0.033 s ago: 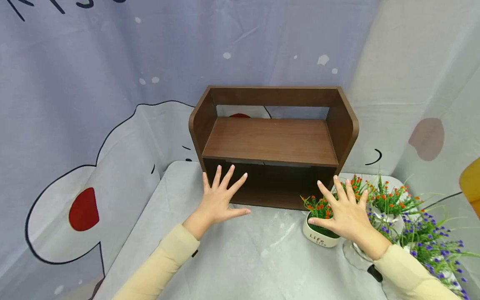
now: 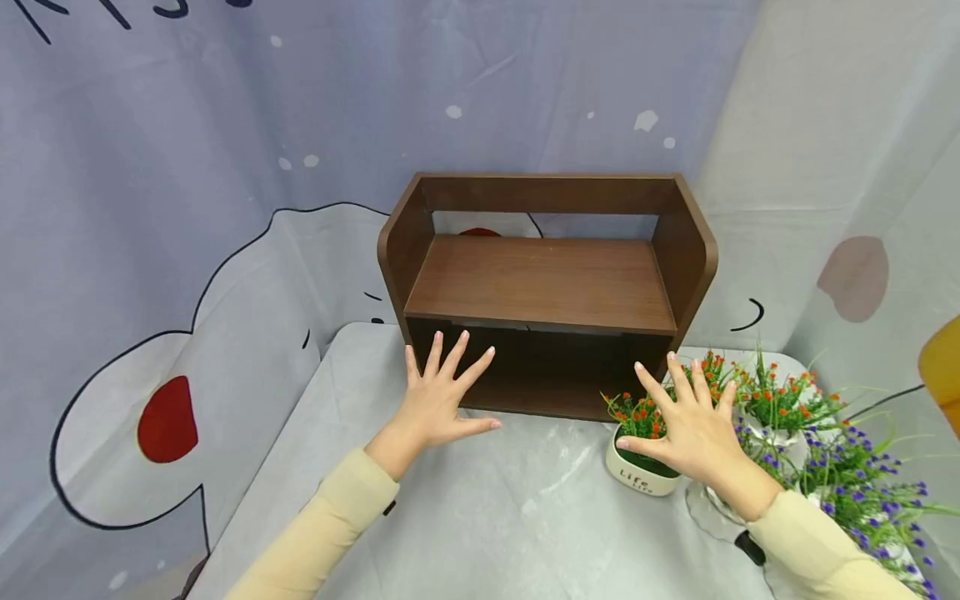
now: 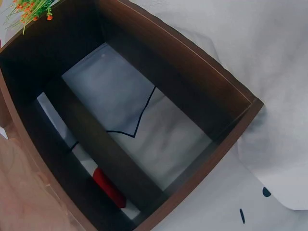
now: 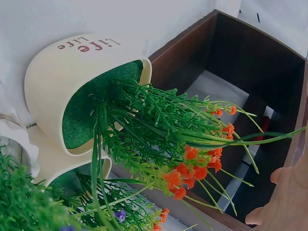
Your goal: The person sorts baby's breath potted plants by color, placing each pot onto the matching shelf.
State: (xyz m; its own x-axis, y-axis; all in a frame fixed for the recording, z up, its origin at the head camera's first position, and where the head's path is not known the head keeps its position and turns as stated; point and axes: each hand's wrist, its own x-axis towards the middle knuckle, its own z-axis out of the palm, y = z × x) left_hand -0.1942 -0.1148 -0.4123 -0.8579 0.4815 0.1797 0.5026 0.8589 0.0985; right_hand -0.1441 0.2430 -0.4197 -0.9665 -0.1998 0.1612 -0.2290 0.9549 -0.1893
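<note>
With its fingers straight and spread wide, my left hand (image 2: 435,408) hovers in front of the left part of a brown wooden two-tier shelf (image 2: 540,279) in the head view. The fingertips overlap the dark lower compartment; nothing is held. My right hand (image 2: 697,433), spread the same way and holding nothing, is over the potted flowers at the shelf's right front. Its thumb overlaps a cream oval pot (image 4: 50,72) marked "Life", with orange flowers (image 4: 185,173) and green grass. In the left wrist view, the shelf's open frame (image 3: 192,57) fills most of the picture.
More potted plants crowd the table's right side, some with orange flowers (image 2: 787,396) and others with purple ones (image 2: 862,483). A pale cloth covers the table (image 2: 510,525). Behind the shelf hangs a printed grey-blue curtain (image 2: 337,100).
</note>
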